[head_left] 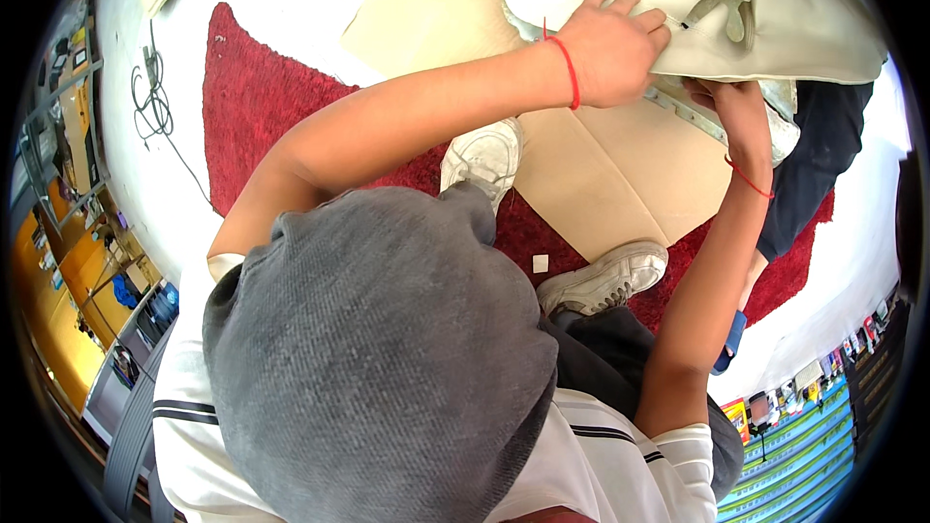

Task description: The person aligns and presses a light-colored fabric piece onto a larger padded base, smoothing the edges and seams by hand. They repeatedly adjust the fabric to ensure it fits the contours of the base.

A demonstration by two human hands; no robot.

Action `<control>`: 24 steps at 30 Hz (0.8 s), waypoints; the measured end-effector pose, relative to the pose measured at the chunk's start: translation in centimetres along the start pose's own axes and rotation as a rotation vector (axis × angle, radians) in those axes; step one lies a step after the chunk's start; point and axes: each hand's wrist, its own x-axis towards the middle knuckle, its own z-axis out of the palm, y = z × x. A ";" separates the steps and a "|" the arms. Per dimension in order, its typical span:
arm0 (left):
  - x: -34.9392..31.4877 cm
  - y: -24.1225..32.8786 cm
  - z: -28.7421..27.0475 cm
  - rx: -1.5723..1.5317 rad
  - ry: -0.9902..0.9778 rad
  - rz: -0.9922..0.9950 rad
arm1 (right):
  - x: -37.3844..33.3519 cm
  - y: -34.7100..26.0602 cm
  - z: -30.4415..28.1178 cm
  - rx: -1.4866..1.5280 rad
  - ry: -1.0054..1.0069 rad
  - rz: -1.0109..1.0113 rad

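Note:
A cream leather seat cover (pixel 814 34), with a slot-like opening and folds, spreads across the upper right. My left hand (pixel 615 48), a red string at its wrist, lies over the cover's near left part; its fingers bend on the leather and the thumb is hidden. Under the cover's near edge, my right hand (pixel 731 102) is turned up with its fingers curled at the hem, partly covered by the leather. A pale metal strip (pixel 693 116) and whitish padding show beneath the cover, close to the right hand.
Flattened cardboard (pixel 591 169) lies on a red rug (pixel 262 87) under my shoes (pixel 610 276). At right stands another person's dark-trousered leg (pixel 819 155). A coiled black cable (pixel 153 102) is on the floor at left. A grey cap (pixel 378 358) fills the lower middle.

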 end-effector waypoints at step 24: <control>-4.5 -14.1 -8.7 -0.640 -0.067 -0.288 | -2.0 -12.6 0.6 -1.056 -0.162 -0.536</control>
